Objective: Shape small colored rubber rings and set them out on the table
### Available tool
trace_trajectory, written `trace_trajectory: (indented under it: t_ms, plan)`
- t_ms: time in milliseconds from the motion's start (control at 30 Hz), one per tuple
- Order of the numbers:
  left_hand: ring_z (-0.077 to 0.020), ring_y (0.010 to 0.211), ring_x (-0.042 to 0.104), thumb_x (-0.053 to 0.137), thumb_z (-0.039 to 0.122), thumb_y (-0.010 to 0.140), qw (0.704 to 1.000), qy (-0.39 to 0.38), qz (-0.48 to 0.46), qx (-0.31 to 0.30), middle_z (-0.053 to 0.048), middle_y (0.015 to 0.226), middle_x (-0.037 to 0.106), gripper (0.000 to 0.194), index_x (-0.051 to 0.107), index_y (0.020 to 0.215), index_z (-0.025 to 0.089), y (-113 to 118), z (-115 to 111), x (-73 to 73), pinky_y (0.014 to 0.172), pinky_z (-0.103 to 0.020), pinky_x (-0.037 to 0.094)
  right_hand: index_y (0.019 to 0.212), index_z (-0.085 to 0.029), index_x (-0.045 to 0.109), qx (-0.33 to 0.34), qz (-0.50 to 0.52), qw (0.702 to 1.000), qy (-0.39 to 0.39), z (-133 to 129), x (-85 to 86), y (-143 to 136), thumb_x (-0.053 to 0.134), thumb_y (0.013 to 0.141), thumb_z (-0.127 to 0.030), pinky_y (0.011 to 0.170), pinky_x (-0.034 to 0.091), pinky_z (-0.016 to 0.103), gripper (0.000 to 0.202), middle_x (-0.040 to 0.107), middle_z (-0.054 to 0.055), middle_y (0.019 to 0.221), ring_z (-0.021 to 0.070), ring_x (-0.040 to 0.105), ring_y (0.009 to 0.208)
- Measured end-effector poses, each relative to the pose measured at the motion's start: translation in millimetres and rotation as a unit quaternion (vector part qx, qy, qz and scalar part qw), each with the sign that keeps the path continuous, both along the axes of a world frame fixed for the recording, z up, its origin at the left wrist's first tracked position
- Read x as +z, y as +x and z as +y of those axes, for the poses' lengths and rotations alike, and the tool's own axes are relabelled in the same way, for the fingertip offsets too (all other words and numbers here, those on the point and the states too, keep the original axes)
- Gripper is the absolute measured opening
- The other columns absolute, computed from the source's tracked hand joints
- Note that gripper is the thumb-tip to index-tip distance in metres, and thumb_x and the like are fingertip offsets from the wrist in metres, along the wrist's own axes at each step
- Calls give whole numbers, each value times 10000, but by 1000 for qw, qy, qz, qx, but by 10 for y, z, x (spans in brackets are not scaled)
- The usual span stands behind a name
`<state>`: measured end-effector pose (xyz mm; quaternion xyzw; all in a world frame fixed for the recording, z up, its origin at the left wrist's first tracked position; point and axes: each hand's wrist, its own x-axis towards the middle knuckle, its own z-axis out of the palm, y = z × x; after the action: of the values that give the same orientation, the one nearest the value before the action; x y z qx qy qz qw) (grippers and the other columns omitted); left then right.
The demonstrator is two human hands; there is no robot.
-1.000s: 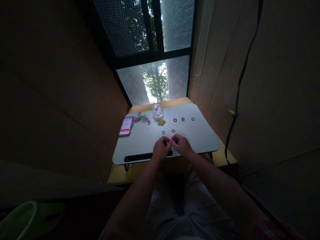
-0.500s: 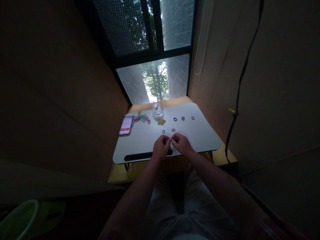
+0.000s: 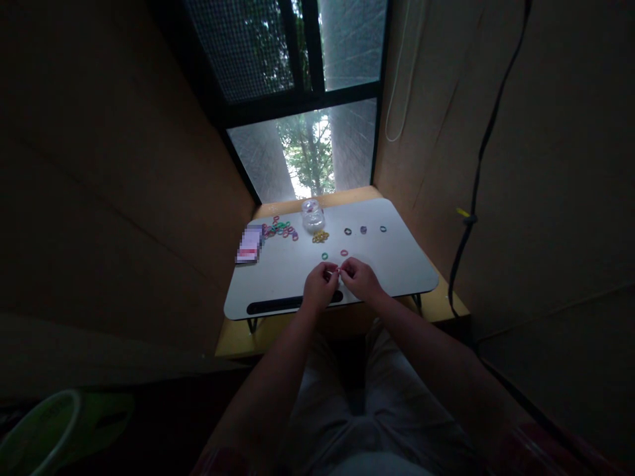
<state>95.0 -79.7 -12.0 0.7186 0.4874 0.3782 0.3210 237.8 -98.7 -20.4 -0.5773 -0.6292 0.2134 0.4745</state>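
My left hand (image 3: 320,287) and my right hand (image 3: 361,279) meet fingertip to fingertip over the front of a white lap desk (image 3: 278,277). Both are closed in a pinch around something tiny, partly pinkish, too small and covered to name. Just beyond the fingertips lie a green ring-shaped link (image 3: 325,256) and a pink link (image 3: 344,253). A small pile of yellow links (image 3: 320,237) sits farther back, in front of a clear plastic jar (image 3: 313,217). To the right, a dark link (image 3: 348,231), a purple link (image 3: 364,230) and a teal link (image 3: 383,229) lie spaced in a row.
A pile of mixed coloured links (image 3: 280,229) lies at the desk's back left, beside a phone (image 3: 249,244). A black slot (image 3: 275,307) runs along the front edge. Behind stands a window (image 3: 307,152); a dark cord (image 3: 479,172) hangs at the right wall.
The whole scene sits slightly higher in the picture as the head view shifts. Both hands stay together, with the fingers of the pinch moving a little.
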Motion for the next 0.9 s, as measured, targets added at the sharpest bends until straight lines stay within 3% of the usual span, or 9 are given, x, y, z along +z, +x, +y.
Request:
trace_trajectory:
  t_ms: [567,900]
  plan:
    - [-109,625,544,573,342,796,999,5,3,46,14,701,611,154,584,808,189,7,3,20,611,-237,409,714,-192,537,6,6,1000,6,-22,7,9,531,780,-287,526,348,233,116,543,-21,608,109,465,535]
    - [-105,621,555,587,365,796,999,-3,-23,23,5,722,634,187,605,834,183,-8,40,-46,603,-232,419,720,-192,528,0,7,1000,-3,1,-23,13,521,785,-281,526,343,224,110,532,-29,606,107,467,541]
